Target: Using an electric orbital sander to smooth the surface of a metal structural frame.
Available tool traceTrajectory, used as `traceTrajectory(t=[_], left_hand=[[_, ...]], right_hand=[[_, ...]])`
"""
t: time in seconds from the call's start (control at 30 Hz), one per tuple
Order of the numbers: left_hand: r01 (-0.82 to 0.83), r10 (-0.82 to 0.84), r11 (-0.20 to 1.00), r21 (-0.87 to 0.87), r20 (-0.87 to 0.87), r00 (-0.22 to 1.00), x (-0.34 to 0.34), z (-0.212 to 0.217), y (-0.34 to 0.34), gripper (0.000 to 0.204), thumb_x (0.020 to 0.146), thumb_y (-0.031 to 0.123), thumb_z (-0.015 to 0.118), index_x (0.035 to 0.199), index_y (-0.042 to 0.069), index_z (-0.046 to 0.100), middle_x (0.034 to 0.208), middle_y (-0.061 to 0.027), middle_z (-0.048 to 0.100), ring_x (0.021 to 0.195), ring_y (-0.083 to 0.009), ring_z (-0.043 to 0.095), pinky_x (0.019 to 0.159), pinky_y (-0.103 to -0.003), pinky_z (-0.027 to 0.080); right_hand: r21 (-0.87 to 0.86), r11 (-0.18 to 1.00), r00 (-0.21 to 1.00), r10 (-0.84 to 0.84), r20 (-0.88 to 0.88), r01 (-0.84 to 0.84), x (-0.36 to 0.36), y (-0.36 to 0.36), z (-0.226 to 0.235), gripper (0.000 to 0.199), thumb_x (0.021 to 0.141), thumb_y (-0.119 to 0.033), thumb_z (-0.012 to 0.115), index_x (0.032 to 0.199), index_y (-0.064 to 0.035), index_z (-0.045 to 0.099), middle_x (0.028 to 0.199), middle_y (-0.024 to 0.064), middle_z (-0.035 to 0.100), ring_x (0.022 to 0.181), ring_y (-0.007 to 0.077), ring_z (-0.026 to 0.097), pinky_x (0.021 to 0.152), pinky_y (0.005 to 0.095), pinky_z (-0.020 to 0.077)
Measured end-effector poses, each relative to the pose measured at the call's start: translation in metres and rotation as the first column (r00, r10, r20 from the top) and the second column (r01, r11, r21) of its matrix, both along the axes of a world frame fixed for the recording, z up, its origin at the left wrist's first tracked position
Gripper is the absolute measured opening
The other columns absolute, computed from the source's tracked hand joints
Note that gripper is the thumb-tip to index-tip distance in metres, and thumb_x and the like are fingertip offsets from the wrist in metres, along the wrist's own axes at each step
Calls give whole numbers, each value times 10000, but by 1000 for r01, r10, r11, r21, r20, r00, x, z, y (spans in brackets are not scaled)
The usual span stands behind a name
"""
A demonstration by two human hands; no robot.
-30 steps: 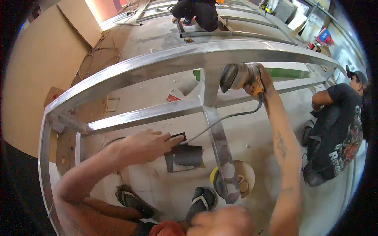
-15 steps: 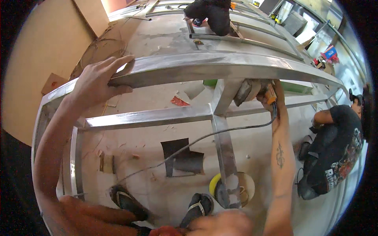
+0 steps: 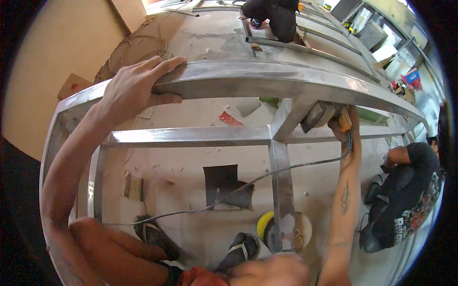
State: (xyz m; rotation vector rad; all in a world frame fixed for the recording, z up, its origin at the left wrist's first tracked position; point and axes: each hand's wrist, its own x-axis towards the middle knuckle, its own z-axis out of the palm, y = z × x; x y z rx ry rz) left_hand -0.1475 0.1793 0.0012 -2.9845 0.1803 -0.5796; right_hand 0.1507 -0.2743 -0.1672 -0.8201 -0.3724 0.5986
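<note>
We see pale block lettering (image 3: 400, 231) on the dark shirt (image 3: 420, 193) of the crouching co-worker at the right, beside a coloured print (image 3: 420, 212). We also notice light marks like lettering on a blue package (image 3: 412, 76) farther back, too small for us to read.

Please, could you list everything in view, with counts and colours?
Frame: 1, silver, centre
Tool: 1, grey and orange, right of centre
Cord: 1, dark, tool to lower left
Sheets: apparently 2, black, floor
Round thing: at least 1, yellow, floor
Scrap: 1, red, floor
Block: 1, brownish, floor
Panel: at least 1, beige, left
Back frames: count unclear, grey, top
Clutter: several, mixed, upper right
People: 2, dark clothes, right and top
Sandals: 2, dark, bottom
Left hand: 1, bare, on frame
Right hand: 1, bare, on tool
</note>
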Motion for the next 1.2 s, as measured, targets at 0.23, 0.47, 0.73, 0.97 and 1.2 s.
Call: traceTrajectory(t=[0.23, 0.47, 0.73, 0.97, 1.2], left_hand=[[35, -35, 999, 7, 26, 999, 5, -3, 1, 726, 825, 514, 751, 1441, 212, 514, 1048, -96, 640, 978, -331, 662, 813, -442, 542], [-64, 66, 998, 25, -48, 997, -4, -2, 4, 844, 741, 530, 782, 1466, 217, 484, 1077, -96, 642, 1023, -345, 660, 833, -466, 545], [-1, -1, 999, 53, 28, 1000, 1, -2, 6, 752, 834, 617, 686, 1454, 231, 508, 1010, -94, 631, 934, -326, 669, 771, -442, 551], [-70, 73, 997, 44, -69, 995, 2, 0, 2, 831, 778, 582, 732, 1472, 209, 469, 1126, -112, 637, 1034, -365, 661, 848, -469, 544], [8, -11, 998, 56, 43, 999, 2, -6, 1, 738, 824, 607, 695, 1436, 236, 515, 1030, -98, 659, 965, -349, 677, 801, -453, 551]], right_hand=[[-67, 997, 999, -27, -23, 25, -17, -2, -1, 474, 984, -495, 521, 1217, -88, 588, 1066, 87, 649, 743, 163, 604, 513, 297, 490], [-86, 996, 998, 8, -55, -13, -40, 0, -4, 464, 982, -492, 527, 1208, -91, 589, 1051, 86, 650, 718, 163, 595, 500, 292, 479], [-120, 993, 999, -8, -40, 3, -44, 2, 1, 454, 980, -488, 534, 1197, -94, 589, 1033, 85, 651, 688, 162, 585, 486, 287, 467], [-105, 994, 999, -34, -24, 31, -28, 15, -4, 444, 979, -485, 540, 1187, -96, 590, 1018, 84, 651, 662, 162, 576, 474, 283, 456], [-133, 990, 998, -54, -39, 48, -41, 3, 10, 435, 978, -482, 546, 1178, -99, 590, 1003, 83, 652, 636, 162, 567, 462, 278, 445]])
